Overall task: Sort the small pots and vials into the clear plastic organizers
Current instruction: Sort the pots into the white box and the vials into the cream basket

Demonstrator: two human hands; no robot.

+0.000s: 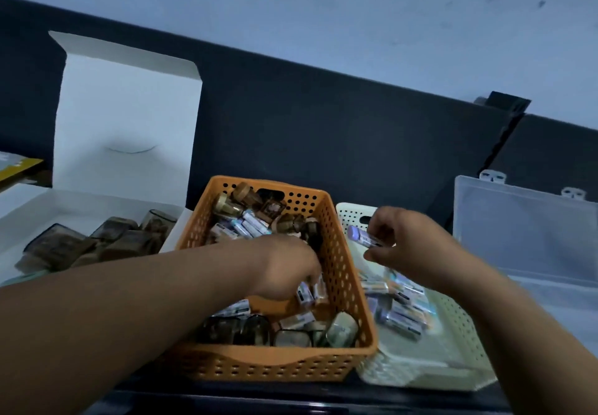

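Note:
An orange perforated basket (339,269) in the middle holds several small brown pots and pale labelled vials. My left hand (284,269) reaches into it and grips a vial (305,295) near the basket's right wall. My right hand (411,246) hovers over a cream perforated basket (466,346) to the right and pinches another vial (362,236) by its end. Several vials (401,308) lie in the cream basket. A clear plastic organizer (524,223) stands open at the far right.
A white cardboard box (126,117) with its lid raised sits at the left and holds several dark smoky pots (106,240). A dark padded panel runs along the back under a pale wall. The dark table edge lies near the bottom of the view.

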